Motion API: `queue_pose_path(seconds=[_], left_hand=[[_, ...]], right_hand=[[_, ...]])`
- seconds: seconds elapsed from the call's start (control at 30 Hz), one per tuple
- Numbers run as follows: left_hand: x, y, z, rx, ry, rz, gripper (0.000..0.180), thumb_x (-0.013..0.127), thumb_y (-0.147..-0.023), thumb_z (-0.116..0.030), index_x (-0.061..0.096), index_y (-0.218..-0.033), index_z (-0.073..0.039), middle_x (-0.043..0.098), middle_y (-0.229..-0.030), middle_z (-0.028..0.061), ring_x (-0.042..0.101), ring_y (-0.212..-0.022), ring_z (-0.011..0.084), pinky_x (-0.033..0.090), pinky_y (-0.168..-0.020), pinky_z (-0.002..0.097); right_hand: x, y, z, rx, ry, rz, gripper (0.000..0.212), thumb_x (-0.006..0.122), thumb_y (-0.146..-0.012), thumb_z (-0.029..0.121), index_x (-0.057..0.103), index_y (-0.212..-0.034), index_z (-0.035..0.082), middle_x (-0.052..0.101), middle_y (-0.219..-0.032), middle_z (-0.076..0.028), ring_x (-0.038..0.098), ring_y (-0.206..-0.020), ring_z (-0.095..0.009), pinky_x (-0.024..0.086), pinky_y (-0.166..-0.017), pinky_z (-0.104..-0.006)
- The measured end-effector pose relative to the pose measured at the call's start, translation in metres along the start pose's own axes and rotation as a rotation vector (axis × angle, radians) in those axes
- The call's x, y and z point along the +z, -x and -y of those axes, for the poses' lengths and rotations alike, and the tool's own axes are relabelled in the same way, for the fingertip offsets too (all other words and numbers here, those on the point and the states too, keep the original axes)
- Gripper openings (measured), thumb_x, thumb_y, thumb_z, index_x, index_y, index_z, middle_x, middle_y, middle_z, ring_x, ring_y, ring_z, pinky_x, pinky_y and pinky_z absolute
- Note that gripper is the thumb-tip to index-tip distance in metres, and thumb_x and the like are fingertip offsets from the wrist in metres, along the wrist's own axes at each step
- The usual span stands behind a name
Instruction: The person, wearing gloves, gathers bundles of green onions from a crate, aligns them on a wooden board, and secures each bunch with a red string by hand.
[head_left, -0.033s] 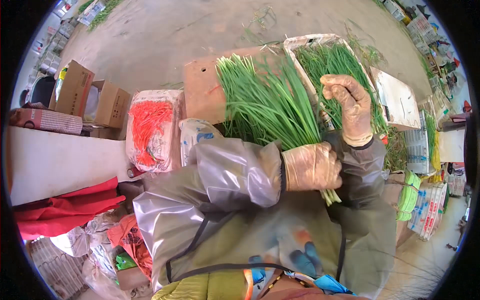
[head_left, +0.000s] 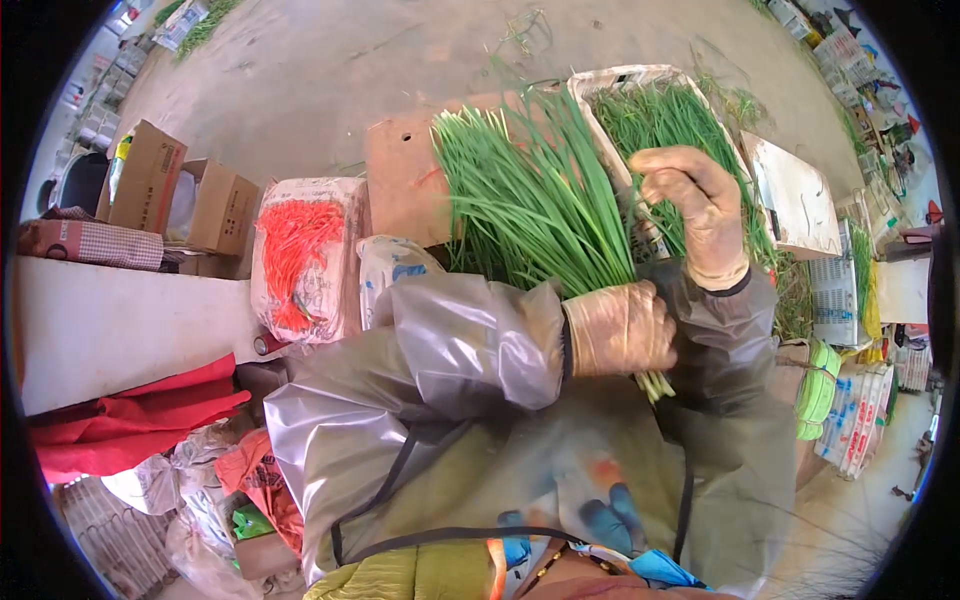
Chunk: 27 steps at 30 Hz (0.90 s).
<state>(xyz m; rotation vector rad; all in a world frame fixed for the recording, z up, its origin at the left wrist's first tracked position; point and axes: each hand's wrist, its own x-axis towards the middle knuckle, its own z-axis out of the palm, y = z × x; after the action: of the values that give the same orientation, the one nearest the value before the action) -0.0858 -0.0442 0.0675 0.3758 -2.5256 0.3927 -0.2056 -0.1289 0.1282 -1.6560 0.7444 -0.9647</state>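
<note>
My left hand (head_left: 622, 330), in a tan glove, is wrapped round a bunch of green chives (head_left: 580, 225). Their pale stem ends stick out below the fist, and the leaves fan up and to the left. More chives with whitish ends (head_left: 465, 135) lie beneath, on a brown board (head_left: 405, 190). Above and to the right of the bunch, my gloved right hand (head_left: 705, 215) is raised with its fingers curled in. Whether anything is pinched there cannot be made out. Behind it stands a white crate (head_left: 590, 105) filled with loose chives.
A pale sack (head_left: 350, 260) left of the board carries a heap of red ties (head_left: 300, 250). Farther left are open cardboard boxes (head_left: 220, 210) and a red cloth (head_left: 130, 430). A white box (head_left: 790, 195) and a green strap roll (head_left: 818, 388) are at right.
My right hand has shifted slightly left. My left hand and the chives have moved up and left a little.
</note>
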Motion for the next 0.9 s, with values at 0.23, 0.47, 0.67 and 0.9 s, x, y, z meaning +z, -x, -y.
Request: queue_pose_path(seconds=[0.23, 0.47, 0.67, 0.9], left_hand=[[0.028, 0.028, 0.001, -0.083, -0.122, 0.124, 0.012, 0.054, -0.067, -0.024, 0.052, -0.067, -0.012, 0.053, -0.065, 0.0049, 0.052, -0.062, 0.0209, 0.044, -0.058, 0.0334], [0.027, 0.054, 0.009, -0.136, 0.192, 0.149, 0.012, 0.054, -0.067, -0.024, 0.053, -0.068, -0.012, 0.056, -0.071, 0.0062, 0.055, -0.072, 0.0223, 0.045, -0.069, 0.0359], [0.020, 0.086, -0.008, -0.618, 0.208, 0.072, 0.043, 0.043, -0.087, -0.035, 0.040, -0.128, -0.021, 0.027, -0.143, 0.0070, 0.022, -0.134, 0.0218, 0.017, -0.109, 0.0392], [-0.020, 0.075, 0.018, -0.417, 0.184, -0.249, 0.052, 0.058, -0.068, -0.009, 0.054, -0.118, -0.022, 0.052, -0.071, 0.0001, 0.053, -0.067, 0.0179, 0.046, -0.060, 0.0272]], right_hand=[[0.042, -0.019, -0.043, 0.322, 0.810, 0.299, 0.018, 0.064, -0.078, 0.021, 0.060, -0.084, 0.005, 0.057, -0.073, -0.007, 0.055, -0.068, -0.017, 0.043, -0.063, -0.0288], [0.039, 0.013, -0.070, 0.371, -0.095, -0.113, 0.005, 0.059, -0.081, 0.009, 0.057, -0.077, 0.006, 0.056, -0.074, 0.001, 0.054, -0.067, -0.008, 0.040, -0.058, -0.0195], [0.032, 0.048, -0.075, 0.283, -0.693, -0.486, 0.011, 0.058, -0.084, 0.016, 0.051, -0.090, 0.009, 0.055, -0.084, -0.006, 0.056, -0.077, -0.018, 0.048, -0.067, -0.0319], [0.003, 0.061, -0.037, -0.103, -0.776, -0.420, 0.009, 0.056, -0.086, 0.012, 0.051, -0.093, 0.008, 0.052, -0.082, -0.003, 0.051, -0.074, -0.014, 0.045, -0.065, -0.0265]])
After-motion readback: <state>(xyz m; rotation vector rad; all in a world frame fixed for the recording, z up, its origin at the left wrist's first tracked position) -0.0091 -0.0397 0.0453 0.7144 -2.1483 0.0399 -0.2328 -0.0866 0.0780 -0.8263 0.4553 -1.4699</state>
